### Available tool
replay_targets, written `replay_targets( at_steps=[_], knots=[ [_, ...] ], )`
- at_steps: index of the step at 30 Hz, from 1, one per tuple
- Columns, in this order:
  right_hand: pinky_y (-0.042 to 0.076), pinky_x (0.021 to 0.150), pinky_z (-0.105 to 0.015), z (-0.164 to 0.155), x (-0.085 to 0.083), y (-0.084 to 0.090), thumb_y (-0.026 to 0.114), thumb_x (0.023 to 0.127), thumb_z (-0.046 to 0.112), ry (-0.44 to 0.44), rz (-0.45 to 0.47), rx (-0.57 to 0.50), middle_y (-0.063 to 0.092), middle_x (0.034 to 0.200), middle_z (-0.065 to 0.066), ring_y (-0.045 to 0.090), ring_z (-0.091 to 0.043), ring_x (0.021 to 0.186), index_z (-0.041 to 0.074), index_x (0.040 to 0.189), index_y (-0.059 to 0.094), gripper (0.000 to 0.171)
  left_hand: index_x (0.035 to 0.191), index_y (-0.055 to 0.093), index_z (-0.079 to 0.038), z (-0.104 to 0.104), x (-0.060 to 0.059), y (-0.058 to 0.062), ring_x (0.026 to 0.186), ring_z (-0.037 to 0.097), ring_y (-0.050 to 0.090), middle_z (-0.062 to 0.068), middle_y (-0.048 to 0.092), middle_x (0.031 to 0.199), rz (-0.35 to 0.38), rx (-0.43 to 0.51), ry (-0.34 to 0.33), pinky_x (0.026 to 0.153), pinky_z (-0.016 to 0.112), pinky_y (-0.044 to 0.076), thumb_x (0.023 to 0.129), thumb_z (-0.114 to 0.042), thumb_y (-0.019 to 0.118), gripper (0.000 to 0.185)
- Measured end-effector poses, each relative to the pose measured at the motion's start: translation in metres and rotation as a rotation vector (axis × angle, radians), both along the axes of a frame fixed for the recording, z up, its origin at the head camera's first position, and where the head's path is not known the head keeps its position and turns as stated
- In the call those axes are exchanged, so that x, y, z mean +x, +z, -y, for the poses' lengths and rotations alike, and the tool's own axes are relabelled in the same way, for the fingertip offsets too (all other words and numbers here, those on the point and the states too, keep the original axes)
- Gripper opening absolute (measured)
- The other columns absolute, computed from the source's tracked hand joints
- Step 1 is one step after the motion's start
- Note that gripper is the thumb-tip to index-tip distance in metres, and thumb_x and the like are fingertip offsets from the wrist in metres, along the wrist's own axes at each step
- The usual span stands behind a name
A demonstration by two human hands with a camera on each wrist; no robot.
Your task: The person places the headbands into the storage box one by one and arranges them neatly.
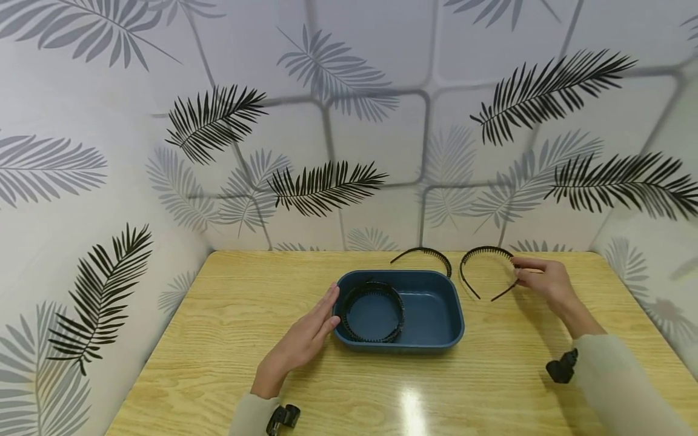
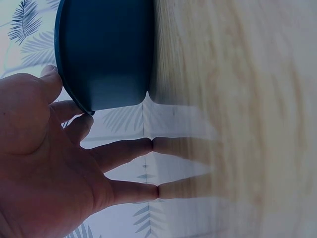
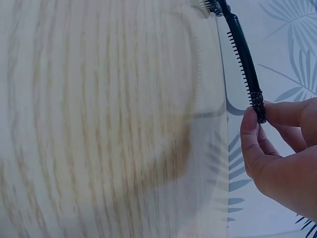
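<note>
Fingers (image 3: pixel 257 130) of right hand (image 1: pixel 545 281) pinching one tip of toothed headband (image 1: pixel 485 266), just right of tray (image 1: pixel 431 345); arc lying flat, open side toward the wearer. Left hand (image 1: pixel 308 336) nearer tray, fingers straight against its left wall. Inside tray, stacked headbands (image 1: pixel 373 312); behind it, another headband (image 1: pixel 425 254). Underneath, glossy wooden bench (image 1: pixel 218 315); behind, leaf-patterned walls (image 1: pixel 327 121).
</note>
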State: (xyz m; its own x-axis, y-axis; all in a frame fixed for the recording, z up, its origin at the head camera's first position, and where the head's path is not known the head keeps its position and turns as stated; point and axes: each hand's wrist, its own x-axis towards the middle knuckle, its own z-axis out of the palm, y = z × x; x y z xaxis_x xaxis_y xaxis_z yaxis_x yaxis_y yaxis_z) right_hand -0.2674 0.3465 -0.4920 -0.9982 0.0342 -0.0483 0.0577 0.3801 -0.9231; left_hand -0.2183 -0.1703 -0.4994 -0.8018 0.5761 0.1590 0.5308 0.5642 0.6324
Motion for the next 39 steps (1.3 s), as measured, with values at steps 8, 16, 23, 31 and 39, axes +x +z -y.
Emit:
replay_targets(
  at_steps=[8, 16, 23, 31, 39],
  knots=[
    [0.058, 0.089, -0.029, 0.002, 0.01, 0.008, 0.056, 0.107, 0.014, -0.005, -0.03, -0.019, 0.043, 0.149, -0.033, 0.065, 0.01, 0.091, -0.01, 0.15, 0.044, 0.05, 0.164, 0.014, -0.002, 0.001, -0.001, -0.001, 0.156, 0.023, 0.013, 0.015, 0.01, 0.171, -0.002, -0.003, -0.001, 0.122, 0.049, 0.022, 0.113, -0.024, 0.04, 0.061],
    [0.058, 0.084, -0.021, 0.007, 0.015, 0.018, 0.062, 0.105, 0.015, 0.006, -0.075, -0.104, 0.06, 0.114, 0.023, 0.067, 0.007, 0.092, -0.012, 0.149, 0.045, 0.054, 0.164, 0.014, -0.002, 0.001, -0.001, 0.001, 0.156, 0.023, 0.013, 0.013, 0.009, 0.171, -0.005, -0.008, 0.002, 0.123, 0.048, 0.022, 0.113, -0.023, 0.04, 0.06],
    [0.057, 0.081, -0.019, 0.013, 0.022, 0.026, 0.064, 0.103, 0.012, 0.023, -0.113, -0.154, 0.064, 0.114, 0.023, 0.068, 0.003, 0.092, -0.009, 0.147, 0.05, 0.05, 0.164, 0.014, -0.003, 0.0, -0.001, 0.002, 0.156, 0.023, 0.013, 0.014, 0.009, 0.171, 0.0, -0.006, 0.001, 0.123, 0.048, 0.022, 0.114, -0.024, 0.039, 0.06],
    [0.058, 0.081, -0.021, 0.018, 0.031, 0.032, 0.066, 0.102, 0.01, 0.035, -0.14, -0.257, 0.067, 0.117, 0.021, 0.07, -0.001, 0.092, -0.01, 0.145, 0.051, 0.05, 0.164, 0.014, -0.002, 0.0, 0.0, 0.001, 0.156, 0.024, 0.013, 0.015, 0.009, 0.171, -0.001, -0.003, -0.006, 0.123, 0.049, 0.022, 0.114, -0.023, 0.04, 0.061],
    [0.058, 0.08, -0.02, 0.032, 0.039, 0.039, 0.067, 0.102, 0.014, 0.038, -0.146, -0.232, 0.068, 0.117, 0.017, 0.07, -0.003, 0.091, -0.007, 0.145, 0.054, 0.05, 0.164, 0.014, -0.002, 0.0, 0.0, 0.0, 0.156, 0.024, 0.013, 0.015, 0.01, 0.171, -0.006, -0.007, -0.004, 0.122, 0.049, 0.022, 0.114, -0.024, 0.04, 0.061]
  ],
)
